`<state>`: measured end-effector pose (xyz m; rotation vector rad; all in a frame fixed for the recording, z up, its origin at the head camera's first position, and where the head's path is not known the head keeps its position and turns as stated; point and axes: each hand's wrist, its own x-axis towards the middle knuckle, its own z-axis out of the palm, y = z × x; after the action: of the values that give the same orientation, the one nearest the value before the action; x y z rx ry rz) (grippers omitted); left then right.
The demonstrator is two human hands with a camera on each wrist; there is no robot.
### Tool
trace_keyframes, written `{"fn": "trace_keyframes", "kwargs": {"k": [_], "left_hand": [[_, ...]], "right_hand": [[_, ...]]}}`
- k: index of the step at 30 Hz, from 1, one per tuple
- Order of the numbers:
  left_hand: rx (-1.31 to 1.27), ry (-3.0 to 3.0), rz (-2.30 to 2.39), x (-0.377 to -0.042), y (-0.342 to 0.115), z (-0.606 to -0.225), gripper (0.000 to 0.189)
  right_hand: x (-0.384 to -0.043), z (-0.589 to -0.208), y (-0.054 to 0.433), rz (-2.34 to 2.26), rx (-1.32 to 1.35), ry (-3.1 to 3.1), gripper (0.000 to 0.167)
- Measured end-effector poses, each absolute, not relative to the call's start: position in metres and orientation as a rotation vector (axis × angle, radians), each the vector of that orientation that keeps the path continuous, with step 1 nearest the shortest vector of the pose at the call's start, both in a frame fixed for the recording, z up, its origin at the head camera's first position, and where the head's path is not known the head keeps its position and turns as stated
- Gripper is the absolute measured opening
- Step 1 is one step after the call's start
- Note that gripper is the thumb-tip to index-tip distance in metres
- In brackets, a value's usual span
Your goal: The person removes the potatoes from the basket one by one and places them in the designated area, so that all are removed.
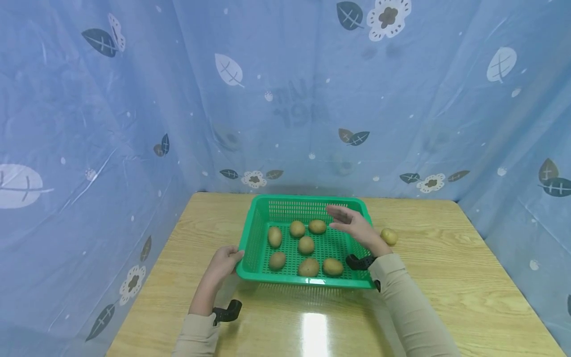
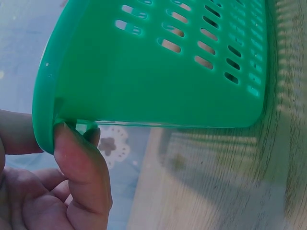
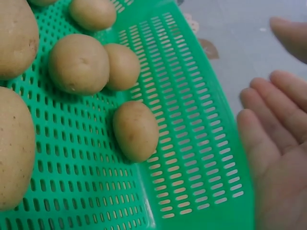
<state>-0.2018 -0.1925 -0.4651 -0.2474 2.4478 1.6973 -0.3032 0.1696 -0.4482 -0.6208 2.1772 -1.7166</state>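
A green plastic basket with slotted walls stands on the table, and several potatoes lie spread over its floor. At the basket's near left corner my left hand grips the rim; the left wrist view shows the thumb and fingers pinching the green edge. Over the right part of the basket hovers my right hand, fingers extended and apart from the thumb, holding nothing. In the right wrist view that hand appears beside the basket's slotted wall, with an oval potato lying against the wall's foot.
One more potato lies on the wooden table, outside the basket to its right. A blue patterned curtain hangs behind the table and along both sides. Each wrist wears a black camera mount.
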Motion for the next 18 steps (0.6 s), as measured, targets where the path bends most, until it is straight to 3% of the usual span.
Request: {"fn": "trace_keyframes", "kwargs": {"k": [18], "left_hand": [[-0.267,2.457,1.682,-0.203,-0.192,-0.465,0.030]], "right_hand": [[-0.307,-0.462,0.171,-1.372,-0.714,2.157,0.050]]}}
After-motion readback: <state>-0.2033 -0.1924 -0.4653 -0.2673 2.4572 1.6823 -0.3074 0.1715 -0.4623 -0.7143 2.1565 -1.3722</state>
